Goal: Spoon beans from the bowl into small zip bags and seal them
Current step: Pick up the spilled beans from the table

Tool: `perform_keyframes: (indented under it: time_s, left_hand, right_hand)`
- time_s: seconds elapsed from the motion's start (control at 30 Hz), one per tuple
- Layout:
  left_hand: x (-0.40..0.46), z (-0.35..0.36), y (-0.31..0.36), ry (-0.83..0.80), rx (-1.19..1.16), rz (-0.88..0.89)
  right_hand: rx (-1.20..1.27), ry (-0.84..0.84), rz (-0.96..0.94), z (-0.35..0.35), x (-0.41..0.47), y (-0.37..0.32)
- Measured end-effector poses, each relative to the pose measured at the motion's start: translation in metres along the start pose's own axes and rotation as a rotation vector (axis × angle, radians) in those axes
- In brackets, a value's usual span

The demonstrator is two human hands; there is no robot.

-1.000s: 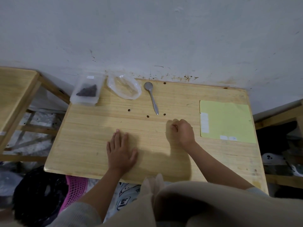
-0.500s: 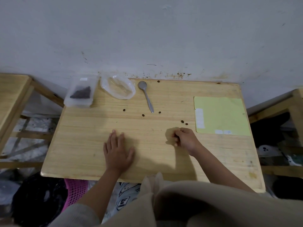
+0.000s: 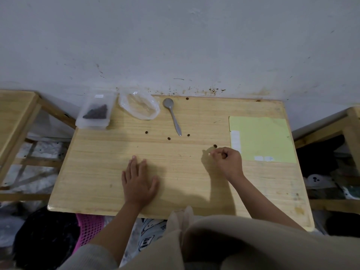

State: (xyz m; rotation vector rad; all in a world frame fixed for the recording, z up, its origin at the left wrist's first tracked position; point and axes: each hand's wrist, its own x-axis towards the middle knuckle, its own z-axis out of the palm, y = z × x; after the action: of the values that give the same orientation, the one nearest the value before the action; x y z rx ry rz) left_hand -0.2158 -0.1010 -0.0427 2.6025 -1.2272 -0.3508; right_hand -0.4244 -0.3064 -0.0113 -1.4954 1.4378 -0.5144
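A clear rectangular tub [image 3: 86,121] with a small heap of dark beans [image 3: 96,113] stands at the table's back left corner. Beside it lies a crumpled clear plastic bag [image 3: 139,107], then a metal spoon [image 3: 174,117] with its handle toward me. Single loose beans [image 3: 169,138] are scattered mid-table. My left hand [image 3: 138,182] rests flat on the wood, fingers straight. My right hand [image 3: 228,162] has curled fingers and pinches what looks like a dark bean, just below another loose bean [image 3: 215,146].
A yellow-green sheet [image 3: 263,139] lies at the right of the wooden table [image 3: 97,172], touching my right hand's far side. A grey wall rises behind. Wooden furniture stands on both sides, and a pink basket [image 3: 89,227] sits under the front edge.
My right hand has slid rightward to the edge of the yellow-green sheet, where two loose beans lay; one is still visible. My left hand has stayed flat in place.
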Motion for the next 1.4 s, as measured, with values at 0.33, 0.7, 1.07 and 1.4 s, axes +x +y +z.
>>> perform_keyframes:
  time_s: [0.33, 0.7, 1.07, 1.4]
  left_hand:
    - [0.0, 0.001, -0.001, -0.02, 0.022, -0.007]
    - [0.001, 0.0, -0.001, -0.025, 0.005, -0.01]
    - [0.0, -0.001, -0.001, -0.019, -0.003, -0.01]
    - [0.0, -0.001, -0.001, -0.023, 0.0, 0.001]
  right_hand:
    - [-0.404, 0.005, -0.099, -0.007, 0.019, 0.007]
    - [-0.221, 0.078, -0.114, -0.007, 0.018, 0.002]
    - [0.192, -0.023, 0.164, -0.004, 0.013, -0.009]
    - [0.023, -0.062, 0.078, 0.001, 0.014, -0.001]
